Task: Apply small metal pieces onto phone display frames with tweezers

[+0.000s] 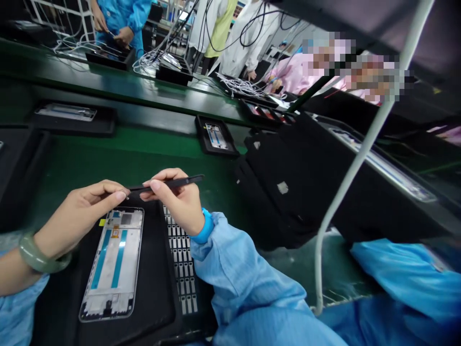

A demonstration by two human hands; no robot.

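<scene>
In my right hand point(176, 197) is a pair of black tweezers point(180, 182), its tips pointing left. Thumb and fingers of my left hand point(93, 204) are pinched together at the tweezer tips, on something too small to make out. Below both hands a phone frame point(120, 259) with two blue strips and a yellow tab lies in a black tray point(154, 274). Right of that tray, partly under my right wrist, is a sheet with rows of small pale pieces point(185, 269).
Black trays point(284, 178) are stacked at the right, near a hanging pale cable point(355, 168). Another phone frame sits in a small tray point(205, 139) ahead, and one more in a tray point(104, 120) at the far left. Several people stand beyond the green bench point(154, 144).
</scene>
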